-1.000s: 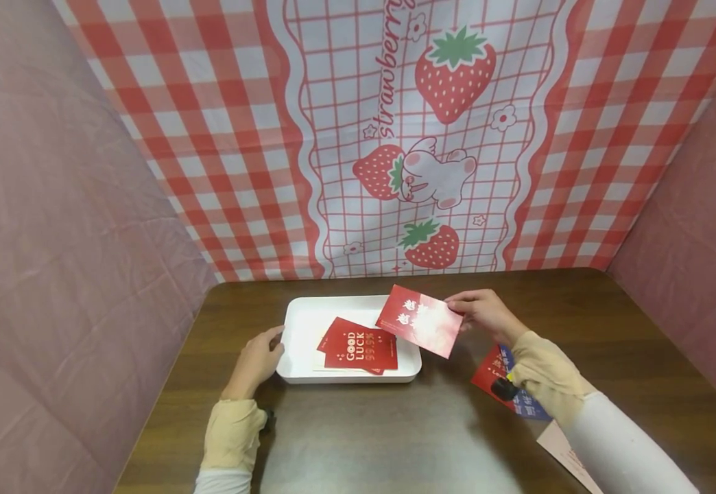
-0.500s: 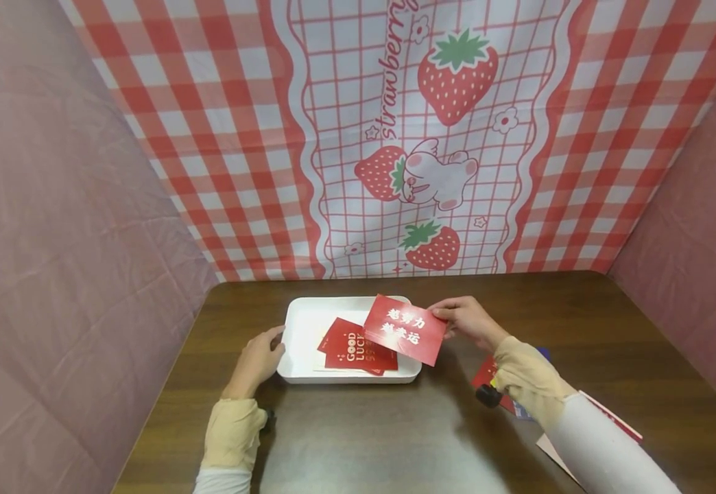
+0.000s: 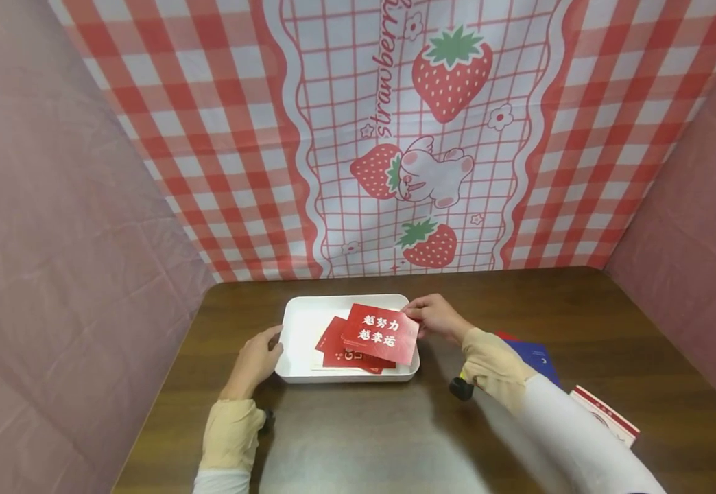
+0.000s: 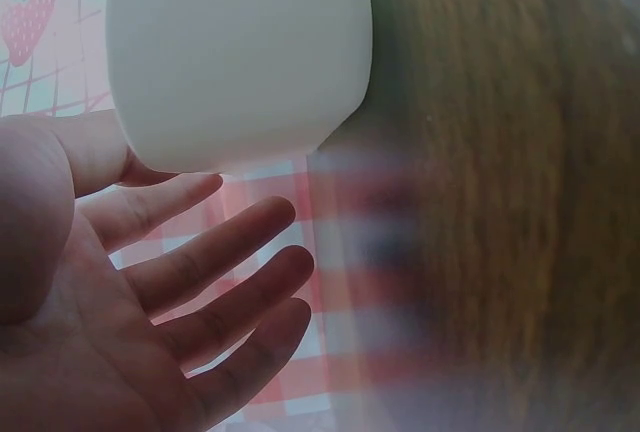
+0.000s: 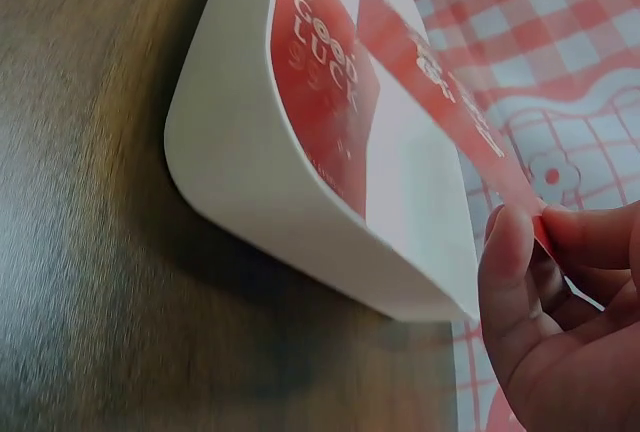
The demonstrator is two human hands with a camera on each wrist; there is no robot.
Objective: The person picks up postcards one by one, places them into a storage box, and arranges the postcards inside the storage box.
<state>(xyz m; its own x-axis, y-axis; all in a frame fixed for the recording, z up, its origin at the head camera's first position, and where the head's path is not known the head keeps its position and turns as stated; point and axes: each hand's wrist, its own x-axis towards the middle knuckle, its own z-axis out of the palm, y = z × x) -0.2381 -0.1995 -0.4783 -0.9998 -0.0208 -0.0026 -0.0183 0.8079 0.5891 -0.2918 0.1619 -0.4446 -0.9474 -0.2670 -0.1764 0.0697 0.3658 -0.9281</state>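
Note:
My right hand (image 3: 439,318) pinches the right edge of a red card (image 3: 378,331) with white Chinese characters. The thumb and fingers grip its corner in the right wrist view. This card is tilted over the right part of a white tray (image 3: 298,329), overlapping the cards inside. In the tray lies a loose pile of cards, with a red GOOD LUCK card (image 5: 325,92) on top, partly covered in the head view. My left hand (image 3: 252,362) is at the tray's left end. In the left wrist view its thumb and index finger reach the tray wall, the other fingers extended apart.
A blue card (image 3: 532,358) and a white card with a red border (image 3: 606,415) lie on the brown table (image 3: 358,439), partly behind the right sleeve. A strawberry-print checked cloth (image 3: 358,171) hangs behind, with pink cloth at both sides.
My right hand has moved left, carrying the red card from the tray's right edge to above the pile. The left hand has stayed at the tray's left end.

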